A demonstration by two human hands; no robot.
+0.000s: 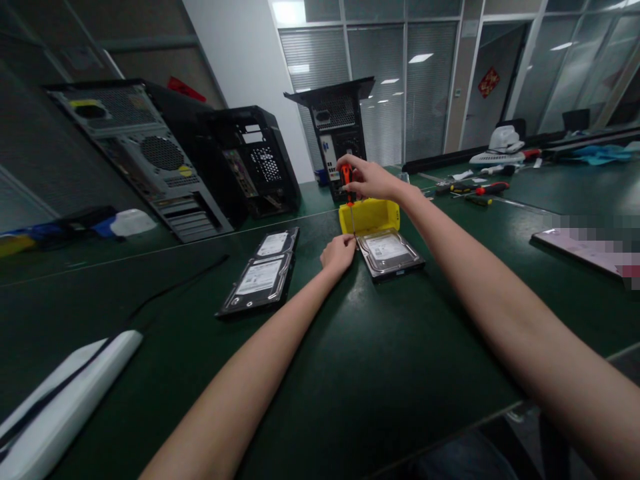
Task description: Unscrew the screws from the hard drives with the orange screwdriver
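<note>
My right hand [373, 179] grips the orange and black handle of a screwdriver [346, 175]. Its thin shaft points straight down to the far left corner of a hard drive [386, 248], which lies label up on the table. Beside that corner rests my left hand [338, 255], fingers curled and closed by the screwdriver's tip; whatever they pinch is hidden. Just behind the drive sits a yellow plastic box [373, 217], its hollow side facing me. Two more hard drives, one nearer [260, 277] and one farther [274, 244], lie end to end left of my left hand.
Computer cases [165, 153] stand along the back left, another [337, 133] behind the yellow box. Pliers and other hand tools [483, 190] lie at the back right. A pink flat object [585, 250] is on the right, a white object [75, 393] at front left on the green table [320, 387].
</note>
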